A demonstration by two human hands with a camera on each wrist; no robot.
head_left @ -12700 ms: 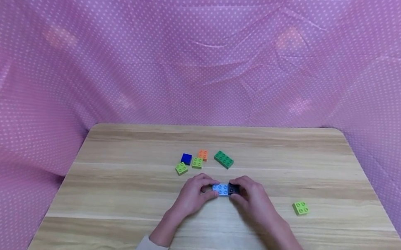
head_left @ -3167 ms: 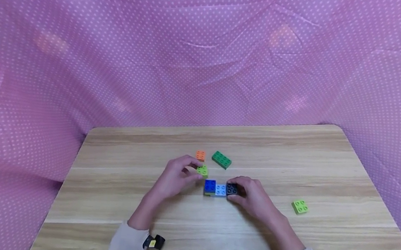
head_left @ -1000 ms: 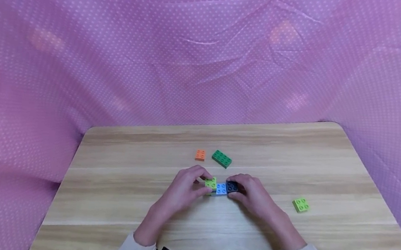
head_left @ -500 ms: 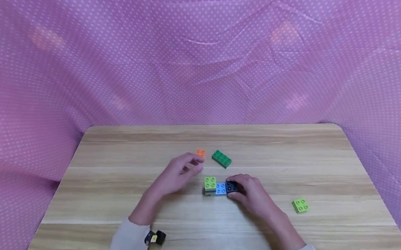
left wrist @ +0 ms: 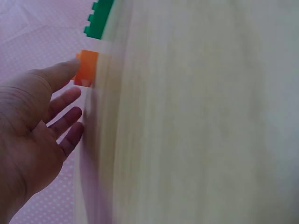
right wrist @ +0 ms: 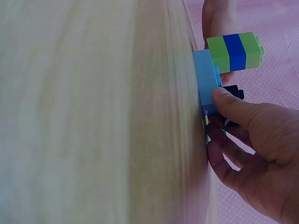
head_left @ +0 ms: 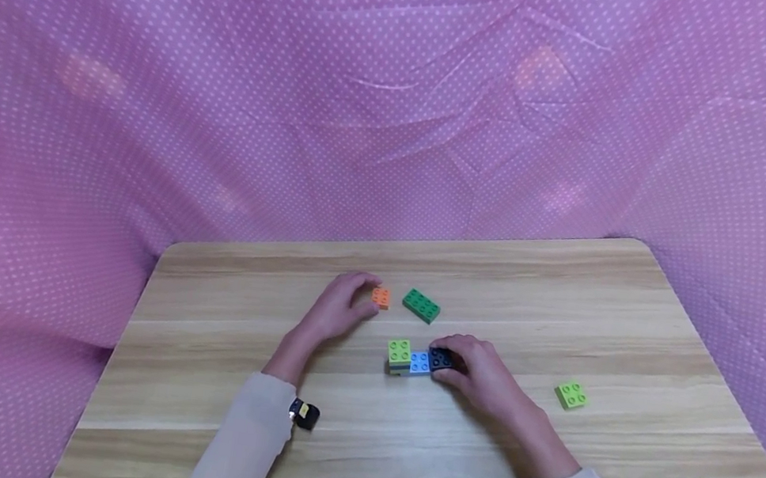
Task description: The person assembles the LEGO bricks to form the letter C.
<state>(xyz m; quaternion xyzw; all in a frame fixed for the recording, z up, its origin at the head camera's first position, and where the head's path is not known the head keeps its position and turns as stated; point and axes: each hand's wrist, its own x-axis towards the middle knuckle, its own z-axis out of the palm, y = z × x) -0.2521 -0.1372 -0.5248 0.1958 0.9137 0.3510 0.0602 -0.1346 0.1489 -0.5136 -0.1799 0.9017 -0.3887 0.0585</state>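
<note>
A toy building block build stands on the table. Its base is a long light blue block [head_left: 420,362]. On the left end rise a lime block, a dark blue block [right wrist: 234,52] and another lime block [head_left: 399,350]; a black block [head_left: 440,358] tops the right end. My right hand [head_left: 486,375] pinches the build at this black end, thumb in front and fingers behind. My left hand [head_left: 337,307] reaches around the left side of an orange block [head_left: 380,298], thumb and fingers spread. In the left wrist view its thumb overlaps the orange block [left wrist: 87,70]; contact is unclear.
A long green block [head_left: 421,306] lies just right of the orange one. Farther right on the wooden table [head_left: 212,346] sits a single lime block [head_left: 572,395]. Pink dotted cloth [head_left: 398,113] hangs behind the table and along its sides.
Over these frames the dark blue block and two lime blocks joined the build's left end. My left hand has since released the top lime block and moved back and left to the orange block.
</note>
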